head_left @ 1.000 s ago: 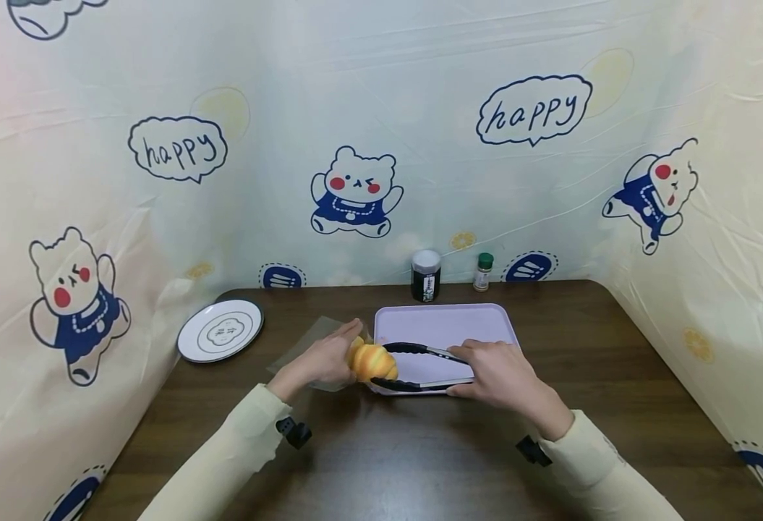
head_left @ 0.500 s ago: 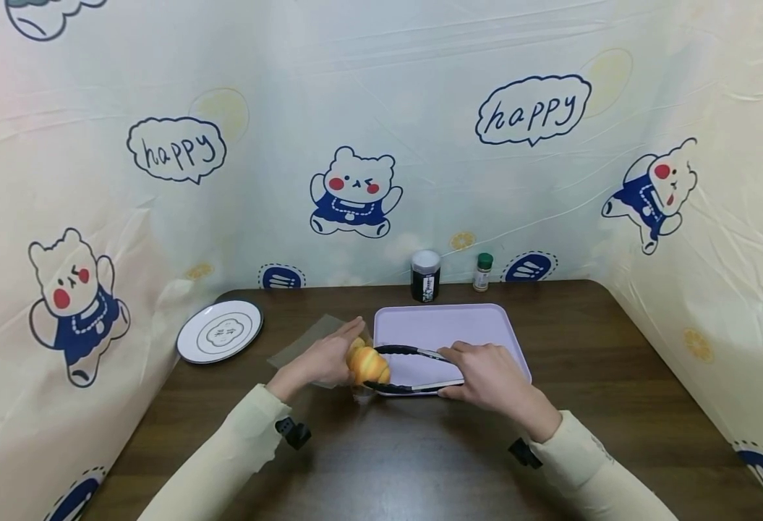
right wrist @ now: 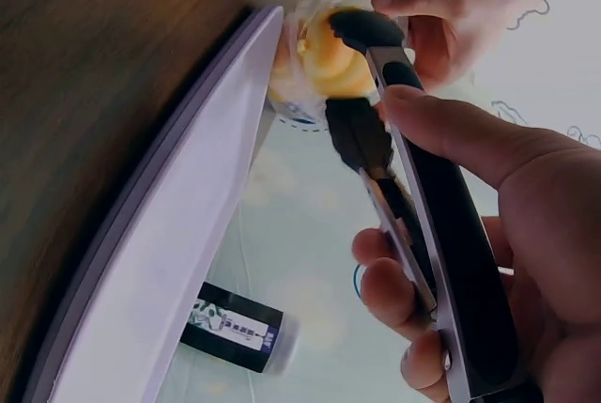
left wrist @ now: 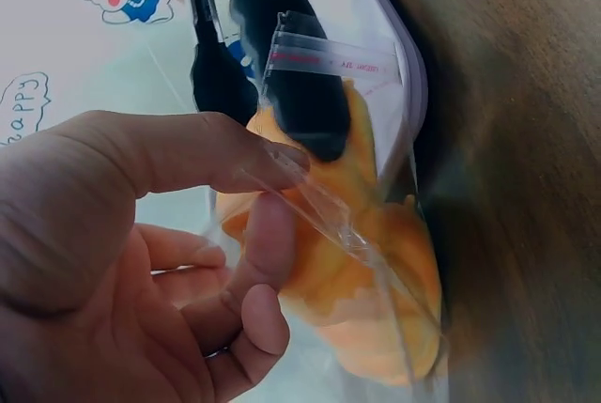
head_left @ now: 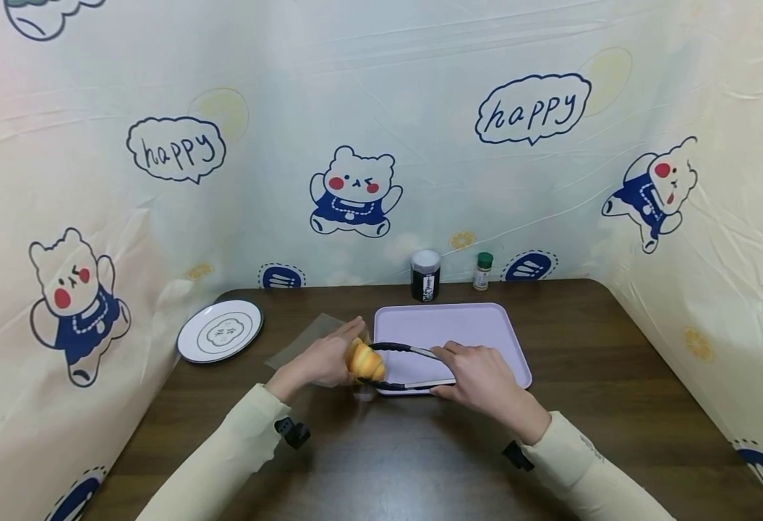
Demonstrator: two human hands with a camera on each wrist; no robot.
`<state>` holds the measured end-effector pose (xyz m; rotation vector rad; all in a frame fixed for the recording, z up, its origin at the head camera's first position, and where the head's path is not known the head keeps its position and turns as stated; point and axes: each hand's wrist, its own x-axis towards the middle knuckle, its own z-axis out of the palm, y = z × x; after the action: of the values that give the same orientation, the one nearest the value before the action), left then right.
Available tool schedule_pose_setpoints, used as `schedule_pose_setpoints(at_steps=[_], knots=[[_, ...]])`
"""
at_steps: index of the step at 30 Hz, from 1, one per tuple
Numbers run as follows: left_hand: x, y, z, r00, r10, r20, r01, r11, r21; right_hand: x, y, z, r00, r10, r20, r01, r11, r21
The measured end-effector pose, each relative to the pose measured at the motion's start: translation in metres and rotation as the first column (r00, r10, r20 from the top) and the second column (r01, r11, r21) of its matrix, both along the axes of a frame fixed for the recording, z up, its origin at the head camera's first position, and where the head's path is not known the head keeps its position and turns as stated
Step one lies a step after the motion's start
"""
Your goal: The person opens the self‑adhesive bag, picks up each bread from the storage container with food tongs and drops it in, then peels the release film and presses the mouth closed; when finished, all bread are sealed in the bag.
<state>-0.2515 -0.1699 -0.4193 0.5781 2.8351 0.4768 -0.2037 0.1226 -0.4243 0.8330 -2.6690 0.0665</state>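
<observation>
My left hand [head_left: 325, 358] pinches the edge of a clear plastic bag [left wrist: 347, 57] between thumb and index finger; the other fingers curl below. A golden croissant [left wrist: 329, 281] lies inside the bag, its lobes showing through the film. My right hand [head_left: 485, 376] grips a pair of tongs [right wrist: 460, 243] with black tips and metal arms, thumb on one arm and fingers on the other. Both black tips reach to the croissant's right end at the bag's mouth. In the left wrist view, one tip overlaps the croissant behind the bag's printed strip.
A lilac tray [head_left: 449, 322] lies under the tongs. Behind it stand a dark jar [head_left: 426, 278] with a pale lid and a small green-capped bottle [head_left: 482, 273]. A white plate [head_left: 221, 331] sits at the left edge of the brown table [head_left: 368, 463].
My right hand has moved left with the tongs, carrying the croissant further toward my left hand and into the bag. The left hand has stayed nearly still.
</observation>
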Motion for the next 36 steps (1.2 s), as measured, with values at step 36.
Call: schedule_pose_setpoints(at_steps=[36], knots=[[-0.005,-0.001,-0.001,0.997,0.079,-0.013,-0.077,0.994,0.08,0.005,0.01,-0.008,0.998,-0.042,0.036,0.044,0.998,-0.034]])
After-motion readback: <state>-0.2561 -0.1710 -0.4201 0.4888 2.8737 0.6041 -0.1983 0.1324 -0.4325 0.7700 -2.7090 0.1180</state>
